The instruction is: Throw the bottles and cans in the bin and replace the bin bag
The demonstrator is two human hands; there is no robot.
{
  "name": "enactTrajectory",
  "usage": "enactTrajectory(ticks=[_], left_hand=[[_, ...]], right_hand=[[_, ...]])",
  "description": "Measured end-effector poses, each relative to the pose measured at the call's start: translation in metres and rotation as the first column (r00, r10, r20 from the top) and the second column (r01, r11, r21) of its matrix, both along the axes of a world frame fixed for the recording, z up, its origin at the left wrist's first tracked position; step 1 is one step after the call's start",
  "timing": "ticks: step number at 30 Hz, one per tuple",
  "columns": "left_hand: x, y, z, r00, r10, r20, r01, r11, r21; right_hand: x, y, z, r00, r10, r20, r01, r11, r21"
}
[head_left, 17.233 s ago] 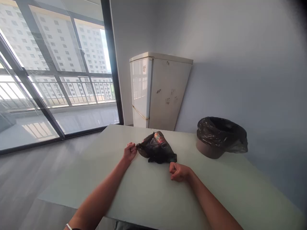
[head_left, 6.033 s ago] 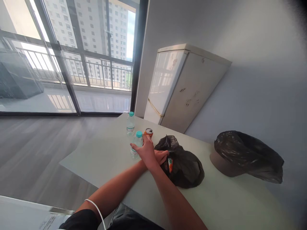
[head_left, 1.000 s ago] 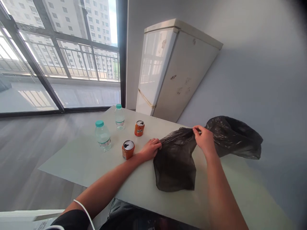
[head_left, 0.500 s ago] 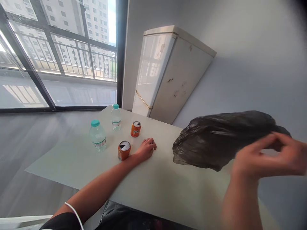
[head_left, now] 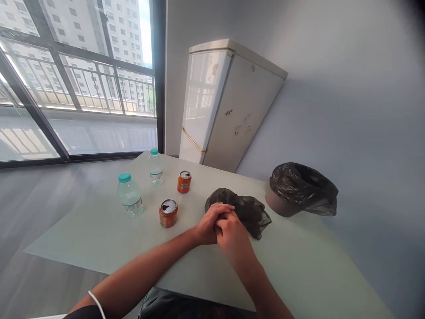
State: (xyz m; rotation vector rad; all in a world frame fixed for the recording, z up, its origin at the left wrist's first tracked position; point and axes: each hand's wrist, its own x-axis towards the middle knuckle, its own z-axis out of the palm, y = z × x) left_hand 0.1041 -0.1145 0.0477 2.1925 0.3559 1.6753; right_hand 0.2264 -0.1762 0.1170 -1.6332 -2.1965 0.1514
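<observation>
A crumpled black plastic bag point(head_left: 250, 212) lies on the table just beyond my hands. My left hand point(head_left: 207, 228) is closed at its near edge, fingers bent over the gathered plastic. Against it, my right hand point(head_left: 232, 235) is also closed on that near part of the bag, its fingers touching those of my left. The exact grip is partly hidden between the hands. To the left of my hands stand two opened orange soda cans, a nearer can point(head_left: 168, 213) and a farther can point(head_left: 184, 182), both upright.
Two clear bottles with teal caps, a nearer bottle point(head_left: 130, 197) and a farther bottle point(head_left: 156, 168), stand on the left of the pale table point(head_left: 89, 230). A bin point(head_left: 282, 204) lined with black plastic stands at the right. Beyond are a white fridge point(head_left: 212, 102) and a wall.
My right hand came down and left from the raised position with the bag and met my left hand. The bag now rests on the table, and the lined bin shows where it was hidden.
</observation>
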Motion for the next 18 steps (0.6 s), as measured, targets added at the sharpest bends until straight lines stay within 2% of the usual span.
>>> enactTrajectory(ticks=[3, 6, 8, 12, 15, 18], left_hand=[[0.006, -0.008, -0.003, 0.997, 0.003, 0.081, 0.008, 0.991, -0.13], [0.005, -0.008, -0.013, 0.999, 0.038, 0.023, -0.031, 0.968, -0.25], [0.004, -0.003, -0.02, 0.998, 0.051, -0.043, -0.059, 0.979, -0.197], [-0.001, 0.008, -0.025, 0.979, 0.059, -0.197, -0.056, 0.998, 0.02], [-0.006, 0.011, -0.018, 0.976, 0.124, -0.177, -0.117, 0.992, 0.051], [-0.008, 0.011, -0.015, 0.972, 0.177, -0.155, -0.173, 0.984, 0.04]], right_hand=[[-0.012, -0.007, -0.004, 0.997, 0.041, -0.063, -0.036, 0.997, 0.073], [-0.014, -0.021, -0.002, 0.997, 0.031, -0.065, -0.017, 0.981, 0.195], [-0.014, -0.03, 0.001, 0.998, 0.029, -0.051, -0.014, 0.962, 0.271], [-0.016, -0.041, 0.0, 0.995, 0.091, -0.028, -0.074, 0.925, 0.373], [-0.018, -0.044, -0.009, 0.983, 0.179, 0.031, -0.172, 0.862, 0.477], [-0.022, -0.051, -0.013, 0.967, 0.245, 0.073, -0.247, 0.82, 0.517]])
